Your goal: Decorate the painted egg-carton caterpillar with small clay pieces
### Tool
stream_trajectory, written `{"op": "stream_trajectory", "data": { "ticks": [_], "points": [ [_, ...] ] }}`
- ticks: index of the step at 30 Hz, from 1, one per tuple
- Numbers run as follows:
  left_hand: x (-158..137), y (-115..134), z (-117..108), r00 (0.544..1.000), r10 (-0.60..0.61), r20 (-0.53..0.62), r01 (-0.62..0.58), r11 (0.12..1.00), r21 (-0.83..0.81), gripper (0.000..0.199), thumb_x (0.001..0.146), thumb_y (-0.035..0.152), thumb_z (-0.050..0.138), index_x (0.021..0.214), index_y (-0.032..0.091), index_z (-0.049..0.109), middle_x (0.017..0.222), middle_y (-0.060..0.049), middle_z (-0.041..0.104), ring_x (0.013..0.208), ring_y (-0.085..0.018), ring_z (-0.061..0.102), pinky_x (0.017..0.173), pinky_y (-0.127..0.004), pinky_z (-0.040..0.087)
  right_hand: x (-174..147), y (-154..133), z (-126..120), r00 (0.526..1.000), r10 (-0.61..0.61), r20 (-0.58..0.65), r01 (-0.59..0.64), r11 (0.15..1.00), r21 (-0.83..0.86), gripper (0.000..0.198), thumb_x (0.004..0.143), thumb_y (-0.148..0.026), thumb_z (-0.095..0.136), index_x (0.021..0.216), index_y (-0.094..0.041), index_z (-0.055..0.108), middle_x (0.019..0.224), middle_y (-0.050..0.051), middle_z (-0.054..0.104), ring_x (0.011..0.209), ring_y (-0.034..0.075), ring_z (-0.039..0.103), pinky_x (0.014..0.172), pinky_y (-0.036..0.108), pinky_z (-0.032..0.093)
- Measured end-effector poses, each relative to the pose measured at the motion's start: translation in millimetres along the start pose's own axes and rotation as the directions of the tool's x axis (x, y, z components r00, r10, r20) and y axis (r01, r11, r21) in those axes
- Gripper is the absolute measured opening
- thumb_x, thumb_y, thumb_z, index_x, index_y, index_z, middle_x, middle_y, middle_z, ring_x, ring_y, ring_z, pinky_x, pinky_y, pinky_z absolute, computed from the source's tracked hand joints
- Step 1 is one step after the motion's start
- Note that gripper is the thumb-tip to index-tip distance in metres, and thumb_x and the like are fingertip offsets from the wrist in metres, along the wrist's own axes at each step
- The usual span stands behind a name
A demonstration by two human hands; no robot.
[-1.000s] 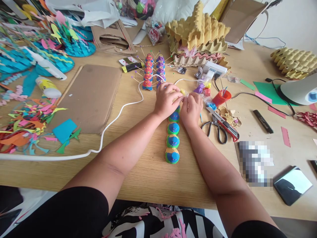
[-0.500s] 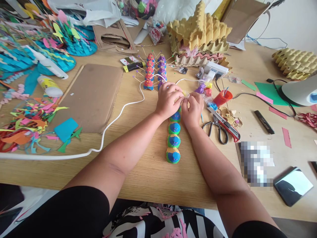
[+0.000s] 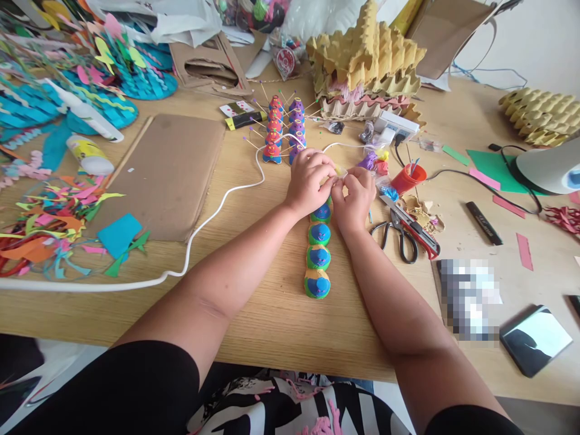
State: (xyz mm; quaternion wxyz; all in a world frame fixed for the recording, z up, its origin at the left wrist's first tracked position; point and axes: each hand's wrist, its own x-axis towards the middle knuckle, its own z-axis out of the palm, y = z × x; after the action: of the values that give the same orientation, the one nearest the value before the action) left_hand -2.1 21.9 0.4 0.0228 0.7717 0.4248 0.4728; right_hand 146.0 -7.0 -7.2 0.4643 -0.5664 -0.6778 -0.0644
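A strip of egg-carton cups coated in blue and green clay [image 3: 318, 258] lies lengthwise in front of me, with small marks like faces on the cups. Over its far end, my left hand [image 3: 312, 180] and my right hand [image 3: 354, 199] meet, fingertips pinched close together. What sits between the fingers is too small and covered to make out. A bit of clear, yellowish plastic [image 3: 341, 173] shows just behind the fingertips. Beyond my left hand stand a red-and-blue cup strip [image 3: 273, 130] and a purple cup strip [image 3: 296, 124], both with pins sticking out.
Right of my hands are pliers [image 3: 399, 235], a red box cutter [image 3: 414, 228] and a red cup [image 3: 408, 178]. A white cable [image 3: 217, 211] crosses the left side near cardboard [image 3: 167, 175] and paper scraps [image 3: 49, 229]. Egg trays [image 3: 367, 54] are stacked behind.
My right hand has shifted very slightly to the right. Both hands keep their pinch over the far end of the blue and green strip.
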Motion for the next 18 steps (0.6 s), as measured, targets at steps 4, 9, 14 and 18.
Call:
{"op": "stream_trajectory", "data": {
  "ticks": [4, 9, 14, 18],
  "points": [
    [0.1, -0.1, 0.0, 1.000, 0.011, 0.008, -0.011, 1.000, 0.021, 0.019, 0.105, 0.031, 0.060, 0.088, 0.025, 0.065, 0.115, -0.009, 0.076, 0.127, -0.031, 0.062, 0.119, -0.058, 0.046, 0.9, -0.4, -0.3, 0.999, 0.009, 0.032, -0.010, 1.000, 0.023, 0.025, 0.102, -0.031, 0.052, 0.079, -0.024, 0.058, 0.115, 0.012, 0.068, 0.111, 0.029, 0.060, 0.105, 0.052, 0.049],
    [0.1, 0.6, -1.3, 1.000, 0.017, 0.004, -0.017, 0.999, 0.031, 0.019, 0.105, 0.031, 0.062, 0.086, 0.025, 0.065, 0.114, -0.009, 0.076, 0.126, -0.031, 0.061, 0.119, -0.058, 0.047, 1.3, -1.8, -1.2, 0.999, 0.014, 0.047, -0.015, 0.999, 0.032, 0.023, 0.101, -0.029, 0.053, 0.079, -0.024, 0.057, 0.112, 0.011, 0.067, 0.108, 0.028, 0.059, 0.104, 0.052, 0.049],
    [-0.4, 0.4, -1.3, 1.000, 0.012, 0.006, -0.012, 1.000, 0.016, 0.018, 0.104, 0.030, 0.062, 0.087, 0.025, 0.064, 0.113, -0.008, 0.075, 0.127, -0.030, 0.060, 0.121, -0.057, 0.046, 1.2, -3.2, -2.0, 1.000, -0.006, 0.029, 0.005, 0.999, 0.035, 0.022, 0.099, -0.026, 0.054, 0.076, -0.024, 0.055, 0.110, 0.011, 0.067, 0.105, 0.028, 0.058, 0.102, 0.052, 0.049],
    [-0.9, -0.7, -0.3, 1.000, 0.023, -0.003, -0.023, 1.000, 0.021, 0.018, 0.104, 0.031, 0.063, 0.088, 0.025, 0.065, 0.111, -0.008, 0.074, 0.127, -0.030, 0.061, 0.121, -0.056, 0.046, 1.7, -3.1, -2.0, 0.999, 0.006, 0.050, -0.008, 0.999, 0.043, 0.022, 0.098, -0.026, 0.054, 0.076, -0.024, 0.054, 0.109, 0.010, 0.066, 0.104, 0.027, 0.058, 0.102, 0.051, 0.050]
  ]
}}
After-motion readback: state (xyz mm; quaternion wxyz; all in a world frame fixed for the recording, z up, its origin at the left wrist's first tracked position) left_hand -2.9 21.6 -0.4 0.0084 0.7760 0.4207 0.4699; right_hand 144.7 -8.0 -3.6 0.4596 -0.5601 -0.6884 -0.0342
